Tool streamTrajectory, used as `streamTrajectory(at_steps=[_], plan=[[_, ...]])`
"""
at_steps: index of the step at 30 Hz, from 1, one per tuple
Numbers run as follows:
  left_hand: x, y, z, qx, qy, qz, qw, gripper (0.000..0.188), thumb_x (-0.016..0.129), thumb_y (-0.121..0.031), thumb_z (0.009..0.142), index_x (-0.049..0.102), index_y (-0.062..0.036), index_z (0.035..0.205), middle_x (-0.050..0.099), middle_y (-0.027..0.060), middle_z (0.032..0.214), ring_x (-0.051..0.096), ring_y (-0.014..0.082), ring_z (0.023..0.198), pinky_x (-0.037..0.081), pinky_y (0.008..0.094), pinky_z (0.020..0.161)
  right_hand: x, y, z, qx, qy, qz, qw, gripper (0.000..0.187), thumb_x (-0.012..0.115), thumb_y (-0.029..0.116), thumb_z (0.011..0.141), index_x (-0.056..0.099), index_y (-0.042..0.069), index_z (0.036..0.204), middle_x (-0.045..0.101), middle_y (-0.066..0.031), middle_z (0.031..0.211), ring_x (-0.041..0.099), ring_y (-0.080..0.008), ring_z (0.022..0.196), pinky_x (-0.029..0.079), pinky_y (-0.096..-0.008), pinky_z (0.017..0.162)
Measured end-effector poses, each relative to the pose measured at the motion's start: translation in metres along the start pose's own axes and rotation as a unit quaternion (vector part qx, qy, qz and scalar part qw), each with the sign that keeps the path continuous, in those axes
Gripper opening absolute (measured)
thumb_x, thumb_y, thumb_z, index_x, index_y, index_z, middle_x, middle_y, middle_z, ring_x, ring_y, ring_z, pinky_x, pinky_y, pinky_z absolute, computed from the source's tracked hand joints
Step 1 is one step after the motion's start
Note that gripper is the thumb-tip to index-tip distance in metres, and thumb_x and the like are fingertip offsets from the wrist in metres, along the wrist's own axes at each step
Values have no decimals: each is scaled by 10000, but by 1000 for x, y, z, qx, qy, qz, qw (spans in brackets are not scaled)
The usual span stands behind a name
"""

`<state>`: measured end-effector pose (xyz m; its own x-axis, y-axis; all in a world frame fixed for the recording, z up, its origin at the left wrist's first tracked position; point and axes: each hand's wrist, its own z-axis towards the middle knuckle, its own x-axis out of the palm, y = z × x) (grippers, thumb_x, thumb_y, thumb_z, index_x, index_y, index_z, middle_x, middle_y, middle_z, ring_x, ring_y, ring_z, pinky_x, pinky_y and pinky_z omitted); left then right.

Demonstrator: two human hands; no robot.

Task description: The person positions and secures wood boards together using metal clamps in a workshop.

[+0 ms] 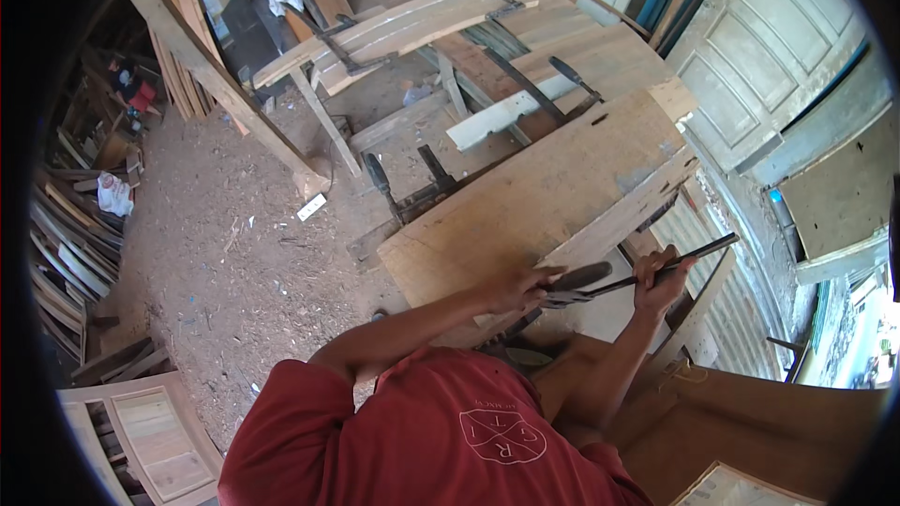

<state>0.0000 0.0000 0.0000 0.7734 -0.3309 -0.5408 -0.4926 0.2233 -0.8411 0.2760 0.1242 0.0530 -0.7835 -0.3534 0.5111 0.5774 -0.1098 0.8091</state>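
Both of my hands are on a dark metal bar clamp (586,275), held over the near edge of a thick wooden workbench top (553,178). My left hand (518,290) is closed at the clamp's handle end, beside the rounded dark grip. Farther along, my right hand (660,283) wraps round the bar, whose free end points up to the right. Some of the clamp's jaw is hidden by my left fingers. Another bar clamp (403,192) lies along the bench's far left side. A third clamp (539,89) reaches across a pale board (511,117) behind the bench.
Clamped wooden planks (403,28) rest on supports farther back. A slanted post (220,75) stands at left, above a floor (234,253) strewn with shavings. Stacked boards (70,262) fill the left side. A white panelled door (769,47) leans at right; a brown wooden box (750,422) sits lower right.
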Motion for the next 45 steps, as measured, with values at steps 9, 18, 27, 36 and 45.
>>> streamTrajectory(at_steps=[9,18,27,36,45], plan=[[6,10,-8,-10,-43,-126,991,642,846,-221,843,576,-94,1412,708,93,1096,688,224,997,533,369,918,48,7,-5,-15,69,-88,994,638,462,672,1002,524,76,783,399,-10,550,318,-119,436,277,-306,477],[-20,11,-36,42,-141,104,984,627,870,-267,809,596,-93,1345,612,122,1229,591,297,1134,477,386,1014,-17,22,-24,-43,-97,-30,994,665,445,732,981,501,110,752,461,-14,559,328,-123,419,282,-293,469],[3,58,-209,-330,-419,-24,845,374,833,-236,872,577,-55,1076,598,59,1034,570,167,959,488,321,811,0,81,-52,-138,-259,-259,920,642,484,668,1011,535,86,744,436,-20,545,332,-113,428,260,-267,454],[29,44,-211,-410,-192,-511,731,588,761,-303,932,562,37,1369,694,106,1222,677,204,1070,548,330,919,-6,78,-82,-155,-391,-275,865,605,532,616,1015,535,81,733,472,-40,556,416,-130,451,324,-266,463],[69,85,-231,-386,-183,-517,742,507,716,-287,982,576,39,1344,684,122,1226,670,199,1072,557,338,906,6,57,-109,-136,-385,-213,888,575,577,629,991,527,89,798,484,-28,609,384,-115,420,292,-254,439]])
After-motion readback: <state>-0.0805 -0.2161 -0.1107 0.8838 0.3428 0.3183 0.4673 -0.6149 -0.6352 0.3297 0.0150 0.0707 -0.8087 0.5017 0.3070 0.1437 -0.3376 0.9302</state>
